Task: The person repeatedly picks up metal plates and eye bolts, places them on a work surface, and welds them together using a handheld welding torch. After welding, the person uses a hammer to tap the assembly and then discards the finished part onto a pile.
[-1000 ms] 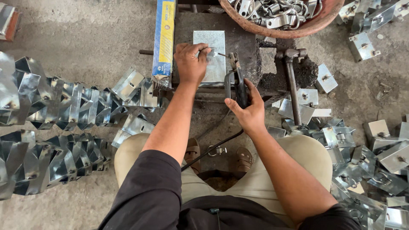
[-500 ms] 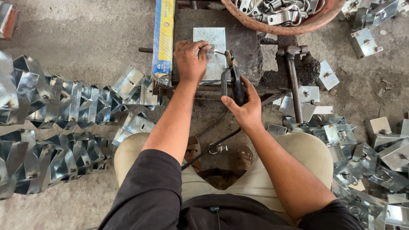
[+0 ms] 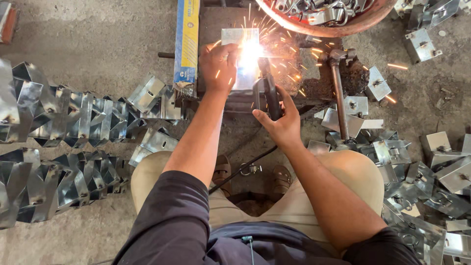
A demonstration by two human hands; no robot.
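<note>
My left hand presses down on a small bent galvanised steel plate lying on a dark metal block. My right hand grips a black welding electrode holder just right of the plate. A bright white arc glows at the plate's right edge, and orange sparks fly up and to the right. The plate's surface near the arc is washed out by the glare. A black cable runs from the holder back between my knees.
A long blue and yellow box lies left of the block. Rows of nested bent steel plates fill the floor at left. Loose brackets lie scattered at right. A round rusty basin with metal parts sits at the top. A hammer lies right of the block.
The electrode tip has reached the plate and an arc has struck, throwing sparks. Both hands have stayed nearly in place.
</note>
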